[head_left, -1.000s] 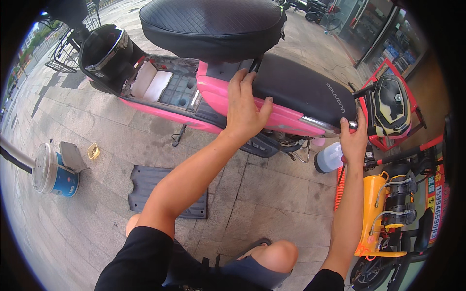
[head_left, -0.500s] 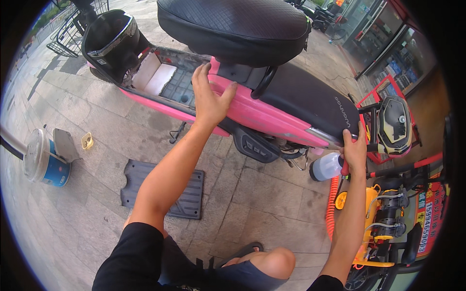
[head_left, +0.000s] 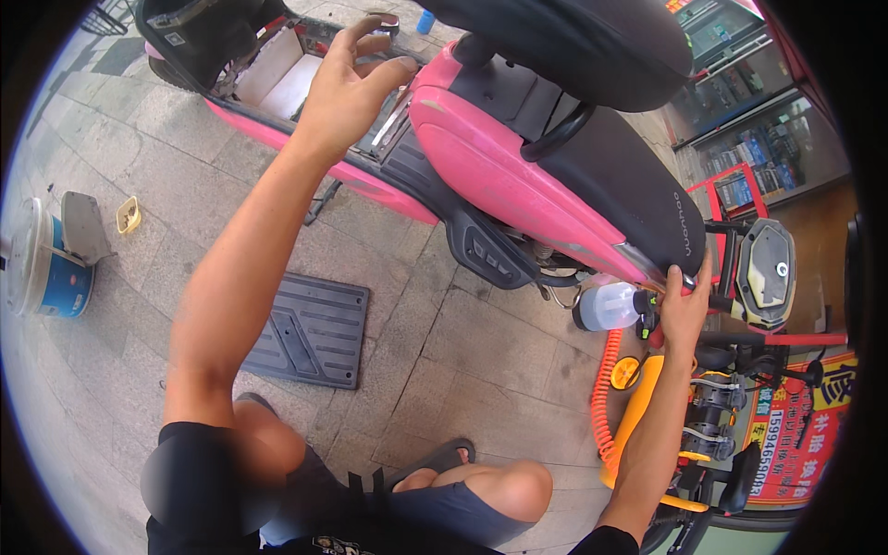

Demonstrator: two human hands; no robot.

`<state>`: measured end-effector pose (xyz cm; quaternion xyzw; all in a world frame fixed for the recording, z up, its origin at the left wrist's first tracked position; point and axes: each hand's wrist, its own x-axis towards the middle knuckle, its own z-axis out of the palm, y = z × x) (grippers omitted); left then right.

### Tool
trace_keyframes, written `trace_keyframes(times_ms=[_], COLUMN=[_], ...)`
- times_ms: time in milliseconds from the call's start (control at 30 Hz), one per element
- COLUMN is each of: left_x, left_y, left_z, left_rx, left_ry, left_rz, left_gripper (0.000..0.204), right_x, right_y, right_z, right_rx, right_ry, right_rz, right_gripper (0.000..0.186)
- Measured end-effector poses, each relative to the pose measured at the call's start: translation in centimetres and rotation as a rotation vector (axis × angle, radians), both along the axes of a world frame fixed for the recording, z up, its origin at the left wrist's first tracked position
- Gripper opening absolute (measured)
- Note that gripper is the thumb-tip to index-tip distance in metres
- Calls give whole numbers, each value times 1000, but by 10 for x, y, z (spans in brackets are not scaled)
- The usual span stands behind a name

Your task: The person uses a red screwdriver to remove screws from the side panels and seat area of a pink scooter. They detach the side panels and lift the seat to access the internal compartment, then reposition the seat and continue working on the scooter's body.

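Note:
A pink electric scooter [head_left: 499, 157] stands across the view, its front to the left, with a large black front seat [head_left: 592, 42] and a long black rear seat [head_left: 638, 185]. My left hand [head_left: 342, 92] is over the uncovered footwell, left of the pink body panel. Its fingers are apart and hold nothing. At the scooter's tail, my right hand [head_left: 685, 301] is closed around the end below the rear seat, thumb on the near side. A small red part shows beside its fingers. A clear bottle [head_left: 609, 306] with a dark base is just left of that hand.
A grey ribbed floor mat [head_left: 314, 333] lies on the paving. At left are a blue-and-white bucket [head_left: 69, 277] and a small yellow tray [head_left: 129, 215]. An orange coiled hose [head_left: 603, 398] and a yellow air compressor [head_left: 638, 398] are by my right forearm.
My left hand has let go of the pink panel's front end and moved left over the footwell. My right hand stays at the tail. The view has shifted.

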<state>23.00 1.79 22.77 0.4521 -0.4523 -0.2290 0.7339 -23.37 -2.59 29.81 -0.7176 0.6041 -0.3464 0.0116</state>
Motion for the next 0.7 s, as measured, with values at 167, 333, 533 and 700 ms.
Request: trace_keyframes(times_ms=[167, 333, 533, 700], left_x=[17, 0, -55, -75], left_y=[66, 148, 217, 249], left_z=[-95, -182, -213, -217], left_rx=[330, 625, 747, 792], left_ry=[-77, -237, 3, -102], left_rz=[16, -297, -755, -1116], left_gripper=[70, 54, 48, 48], right_x=[25, 40, 37, 30], right_y=[19, 2, -13, -16], right_z=[-1, 1, -3, -7], right_rx=[58, 13, 26, -73], right_ry=[-31, 32, 108, 335], right_rz=[47, -63, -171, -217], right_gripper=[64, 52, 41, 37])
